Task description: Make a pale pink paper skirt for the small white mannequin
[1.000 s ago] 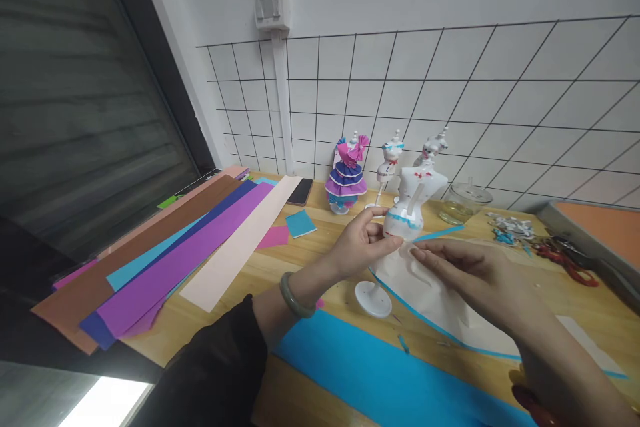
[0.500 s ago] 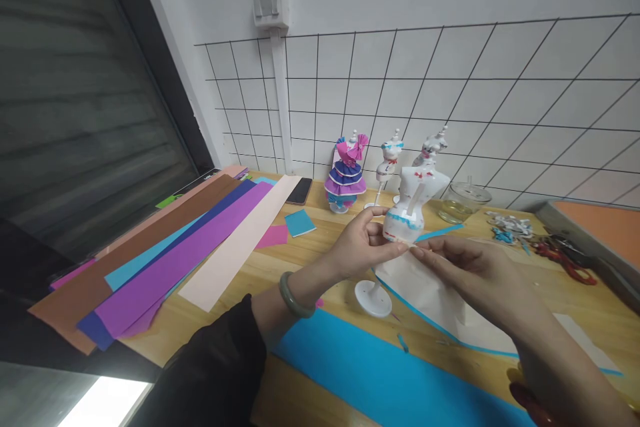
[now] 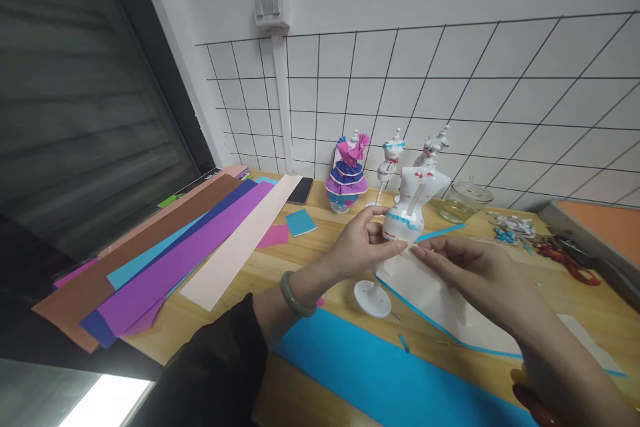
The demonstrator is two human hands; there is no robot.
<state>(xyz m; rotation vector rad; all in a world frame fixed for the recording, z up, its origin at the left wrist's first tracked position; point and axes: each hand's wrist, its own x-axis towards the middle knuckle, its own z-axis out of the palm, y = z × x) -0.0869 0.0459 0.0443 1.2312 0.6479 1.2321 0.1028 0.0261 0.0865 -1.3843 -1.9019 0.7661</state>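
A small white dress-form mannequin [image 3: 421,188] with blue and red marks stands tilted on its round white base [image 3: 373,299]. A cream paper strip with a blue edge [image 3: 435,293] hangs from its lower rim and trails to the right. My left hand [image 3: 367,240] is closed around the lower left of the mannequin, its thumb pressing the paper's top edge to the rim. My right hand [image 3: 465,270] pinches that same edge between thumb and forefinger, close to the left thumb. The paper right under the fingertips is partly hidden.
Long coloured paper strips [image 3: 185,260] lie at the left; a wide blue sheet [image 3: 385,373] lies in front. Behind stand a mannequin in a ruffled paper dress [image 3: 346,177], two bare mannequins, a phone [image 3: 301,190] and a glass jar [image 3: 465,201]. Red-handled scissors [image 3: 575,263] lie right.
Both hands keep nearly the same hold on the mannequin and the cream paper. The view has shifted very slightly; nothing else has visibly moved.
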